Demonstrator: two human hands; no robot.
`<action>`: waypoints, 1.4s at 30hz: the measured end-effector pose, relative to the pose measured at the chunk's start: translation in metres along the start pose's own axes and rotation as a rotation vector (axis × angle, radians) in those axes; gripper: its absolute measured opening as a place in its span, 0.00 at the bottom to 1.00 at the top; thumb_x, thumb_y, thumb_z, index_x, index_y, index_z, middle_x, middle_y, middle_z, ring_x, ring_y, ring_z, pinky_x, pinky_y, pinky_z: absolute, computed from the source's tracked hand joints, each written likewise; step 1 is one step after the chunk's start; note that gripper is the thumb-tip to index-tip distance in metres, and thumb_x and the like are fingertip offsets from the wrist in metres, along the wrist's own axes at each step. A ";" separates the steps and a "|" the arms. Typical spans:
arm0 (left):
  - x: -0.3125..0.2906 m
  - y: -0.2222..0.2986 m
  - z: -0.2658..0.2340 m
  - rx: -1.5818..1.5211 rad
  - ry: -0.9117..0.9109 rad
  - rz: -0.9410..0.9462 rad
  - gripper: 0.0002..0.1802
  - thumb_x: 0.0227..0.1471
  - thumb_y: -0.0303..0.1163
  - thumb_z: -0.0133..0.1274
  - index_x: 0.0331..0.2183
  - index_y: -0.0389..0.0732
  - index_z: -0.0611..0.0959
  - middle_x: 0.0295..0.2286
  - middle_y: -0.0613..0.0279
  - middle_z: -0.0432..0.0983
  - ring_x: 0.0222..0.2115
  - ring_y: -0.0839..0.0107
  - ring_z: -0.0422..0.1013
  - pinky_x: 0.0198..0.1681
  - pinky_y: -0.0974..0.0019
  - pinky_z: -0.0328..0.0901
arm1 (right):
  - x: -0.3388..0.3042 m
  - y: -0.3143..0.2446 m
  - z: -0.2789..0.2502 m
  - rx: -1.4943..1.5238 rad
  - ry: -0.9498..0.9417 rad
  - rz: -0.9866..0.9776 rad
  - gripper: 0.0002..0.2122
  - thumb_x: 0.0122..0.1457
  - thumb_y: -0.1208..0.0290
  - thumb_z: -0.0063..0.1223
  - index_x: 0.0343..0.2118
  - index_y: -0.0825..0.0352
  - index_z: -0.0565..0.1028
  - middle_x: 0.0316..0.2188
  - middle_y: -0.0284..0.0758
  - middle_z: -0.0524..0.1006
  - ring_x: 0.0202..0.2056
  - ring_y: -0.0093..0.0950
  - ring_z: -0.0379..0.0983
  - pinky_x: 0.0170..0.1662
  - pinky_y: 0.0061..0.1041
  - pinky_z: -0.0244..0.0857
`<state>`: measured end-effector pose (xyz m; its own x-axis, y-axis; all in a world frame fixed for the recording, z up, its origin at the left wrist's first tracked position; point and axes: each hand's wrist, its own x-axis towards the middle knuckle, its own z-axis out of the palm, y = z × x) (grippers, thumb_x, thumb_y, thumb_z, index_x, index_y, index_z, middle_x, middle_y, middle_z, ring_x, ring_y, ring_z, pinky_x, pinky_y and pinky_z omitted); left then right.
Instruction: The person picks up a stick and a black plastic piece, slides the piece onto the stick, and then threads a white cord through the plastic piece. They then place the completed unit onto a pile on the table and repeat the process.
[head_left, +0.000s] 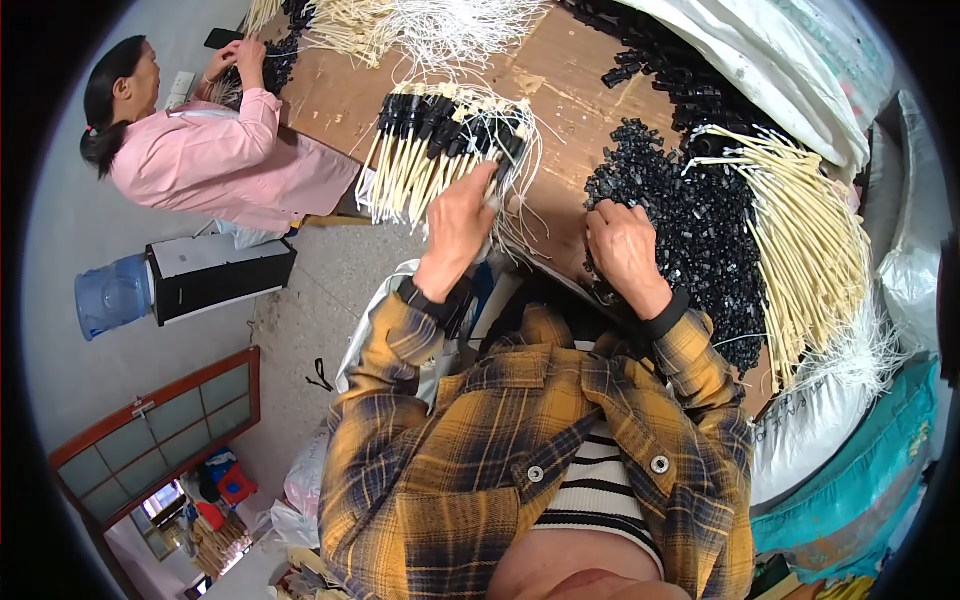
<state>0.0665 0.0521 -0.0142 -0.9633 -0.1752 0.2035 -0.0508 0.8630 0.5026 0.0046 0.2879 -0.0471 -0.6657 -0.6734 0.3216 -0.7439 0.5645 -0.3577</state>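
My left hand [460, 225] is closed at the right end of a row of cream-sleeved wires [425, 150]. Its thumb and fingers pinch a wire piece with a black plastic housing [512, 150], partly hidden by the fingers. The row lies side by side on the wooden table [570, 95], with black housings at the far ends and thin white leads trailing to the right. My right hand [625, 250] rests at the left edge of a heap of small black plastic parts [690, 240]. Its fingers are curled down, and whatever they hold is hidden.
More cream-sleeved wires [810, 250] lie right of the heap. Larger black parts [700, 95] and a white sack [790, 70] are behind it. Another wire bundle [400, 25] sits at the far side. A co-worker in a pink shirt [200, 150] works at the far left.
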 end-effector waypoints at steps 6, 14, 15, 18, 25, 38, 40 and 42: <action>0.027 0.009 0.008 0.196 0.024 0.115 0.25 0.37 0.19 0.56 0.43 0.42 0.76 0.31 0.53 0.76 0.31 0.52 0.73 0.31 0.55 0.67 | -0.008 0.005 -0.017 -0.042 0.024 0.109 0.04 0.45 0.76 0.54 0.22 0.64 0.71 0.24 0.34 0.68 0.28 0.33 0.68 0.32 0.31 0.57; 0.028 0.019 0.045 0.121 -0.297 0.196 0.22 0.45 0.25 0.52 0.46 0.46 0.78 0.38 0.56 0.78 0.34 0.53 0.75 0.36 0.58 0.70 | -0.022 0.023 -0.048 -0.111 0.074 0.289 0.06 0.46 0.76 0.57 0.28 0.64 0.73 0.27 0.33 0.71 0.29 0.33 0.70 0.33 0.31 0.58; 0.037 0.032 0.035 0.247 -0.399 0.115 0.21 0.46 0.27 0.53 0.46 0.48 0.78 0.37 0.57 0.79 0.33 0.54 0.75 0.35 0.58 0.70 | -0.028 0.027 -0.060 -0.092 0.095 0.342 0.07 0.47 0.75 0.57 0.31 0.65 0.75 0.28 0.33 0.73 0.30 0.34 0.71 0.33 0.31 0.59; 0.063 0.045 0.034 0.054 -0.297 0.263 0.15 0.45 0.31 0.53 0.39 0.47 0.83 0.28 0.50 0.78 0.28 0.50 0.75 0.32 0.51 0.69 | -0.048 0.038 -0.083 0.014 0.135 0.472 0.09 0.50 0.72 0.59 0.35 0.66 0.77 0.30 0.35 0.76 0.30 0.36 0.73 0.34 0.31 0.63; 0.200 0.039 0.123 0.154 -0.085 0.536 0.21 0.45 0.24 0.49 0.43 0.47 0.82 0.43 0.48 0.74 0.42 0.47 0.69 0.45 0.53 0.66 | -0.126 0.084 -0.133 -0.014 0.342 0.785 0.08 0.50 0.73 0.61 0.34 0.65 0.79 0.28 0.37 0.78 0.25 0.31 0.74 0.28 0.25 0.66; 0.154 0.066 0.099 0.105 -0.161 0.354 0.16 0.43 0.29 0.59 0.39 0.42 0.82 0.30 0.46 0.77 0.32 0.50 0.74 0.36 0.56 0.68 | -0.142 0.111 -0.158 -0.326 0.104 0.816 0.05 0.51 0.71 0.60 0.30 0.63 0.78 0.28 0.37 0.77 0.26 0.35 0.74 0.28 0.31 0.66; 0.140 0.083 0.092 -0.311 -0.423 -0.026 0.20 0.44 0.31 0.60 0.41 0.39 0.78 0.29 0.51 0.77 0.30 0.60 0.73 0.36 0.62 0.66 | -0.129 0.119 -0.159 -0.240 0.200 0.759 0.05 0.54 0.70 0.58 0.33 0.63 0.78 0.29 0.36 0.77 0.26 0.34 0.74 0.27 0.30 0.66; 0.118 0.091 0.092 -0.501 -0.449 0.053 0.19 0.45 0.27 0.58 0.42 0.41 0.77 0.28 0.61 0.76 0.30 0.71 0.71 0.36 0.67 0.66 | -0.098 0.133 -0.164 -0.265 0.231 0.659 0.05 0.54 0.71 0.57 0.34 0.62 0.78 0.31 0.35 0.77 0.26 0.34 0.74 0.27 0.30 0.66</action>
<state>-0.0763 0.1533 -0.0216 -0.9828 0.1681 -0.0760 0.0234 0.5223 0.8524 -0.0389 0.5067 0.0176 -0.9523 -0.0551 0.3002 -0.1567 0.9323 -0.3260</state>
